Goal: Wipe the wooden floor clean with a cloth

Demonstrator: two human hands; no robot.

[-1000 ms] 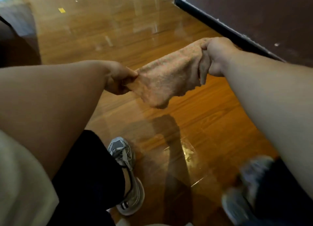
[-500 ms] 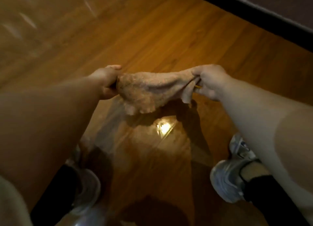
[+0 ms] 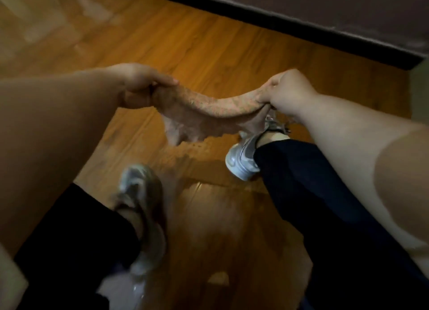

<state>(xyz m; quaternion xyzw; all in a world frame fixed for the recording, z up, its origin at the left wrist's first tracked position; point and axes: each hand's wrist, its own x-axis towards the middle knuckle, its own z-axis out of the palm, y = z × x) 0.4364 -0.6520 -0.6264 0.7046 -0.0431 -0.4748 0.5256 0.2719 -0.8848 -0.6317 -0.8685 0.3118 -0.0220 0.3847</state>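
Note:
A pale orange-pink cloth (image 3: 204, 114) hangs stretched in the air between both hands, above the glossy wooden floor (image 3: 190, 42). My left hand (image 3: 139, 84) pinches the cloth's left end, thumb laid along the top. My right hand (image 3: 290, 89) grips the right end in a closed fist. The cloth sags in the middle and its loose lower edge dangles toward the floor without touching it.
My left foot in a grey trainer (image 3: 141, 207) and my right foot in a white trainer (image 3: 243, 156) stand on the floor, with dark trouser legs. A dark skirting board and wall (image 3: 301, 12) run across the top right. Open floor lies to the upper left.
The view has tipped further down and toward the wall. Both hands have drawn apart, pulling the cloth longer and flatter. Both feet have shifted; the right foot now sits under the right hand.

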